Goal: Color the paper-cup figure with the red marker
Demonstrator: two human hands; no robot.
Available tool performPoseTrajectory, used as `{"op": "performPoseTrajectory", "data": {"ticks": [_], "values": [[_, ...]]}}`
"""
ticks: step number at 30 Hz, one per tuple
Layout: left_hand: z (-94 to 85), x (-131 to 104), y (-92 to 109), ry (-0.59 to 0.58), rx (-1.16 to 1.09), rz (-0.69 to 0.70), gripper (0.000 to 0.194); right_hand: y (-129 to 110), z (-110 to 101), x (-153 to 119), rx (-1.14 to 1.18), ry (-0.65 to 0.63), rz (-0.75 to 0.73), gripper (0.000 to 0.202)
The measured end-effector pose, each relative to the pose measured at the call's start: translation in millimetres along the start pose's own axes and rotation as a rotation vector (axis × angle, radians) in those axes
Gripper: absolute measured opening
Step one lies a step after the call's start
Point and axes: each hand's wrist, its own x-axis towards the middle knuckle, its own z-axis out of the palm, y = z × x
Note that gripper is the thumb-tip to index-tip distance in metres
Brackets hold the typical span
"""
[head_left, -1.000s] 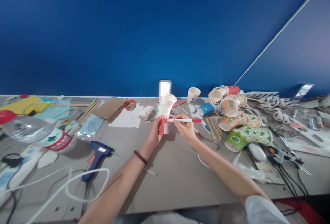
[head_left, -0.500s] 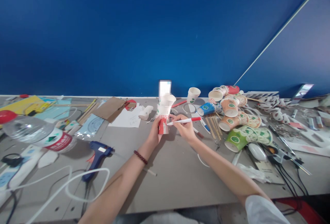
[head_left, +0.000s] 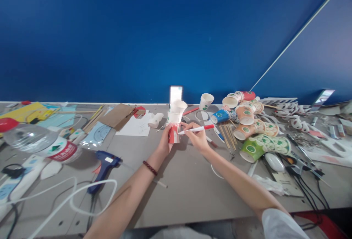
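Observation:
My left hand (head_left: 165, 139) is wrapped round the left side of a red and white paper cup (head_left: 174, 134). White paper cups (head_left: 175, 116) rise from the top of the red one, the uppermost tilted to the right. Between the fingers of my right hand (head_left: 196, 136) is a red marker (head_left: 198, 129) with a white tip end, which points left at the side of the red cup. Whether the tip touches the cup cannot be made out. Behind the cups a bright phone-like screen (head_left: 176, 94) stands near the wall.
Coloured paper cups (head_left: 251, 149) and wooden sticks (head_left: 228, 135) lie to the right. A blue glue gun (head_left: 103, 169), a white cable (head_left: 72, 198) and a large bottle (head_left: 41, 141) are at the left. White paper (head_left: 134, 126) and cardboard (head_left: 117, 116) lie behind the left hand.

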Motion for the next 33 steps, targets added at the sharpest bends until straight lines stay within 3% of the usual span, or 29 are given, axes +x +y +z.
{"op": "performPoseTrajectory", "data": {"ticks": [20,26,33], "values": [[3.1,-0.4,0.5,0.002,-0.019,-0.011,0.038,-5.4,1.9,-0.8,-0.030,0.038,-0.006,0.004],[4.9,-2.3,2.1,-0.024,-0.027,0.012,0.036,-3.4,2.1,-0.6,-0.032,-0.001,0.003,0.009],[6.2,-2.5,3.0,0.007,-0.019,-0.004,0.035,-8.5,1.8,-1.2,-0.103,0.050,-0.005,0.003]]}}
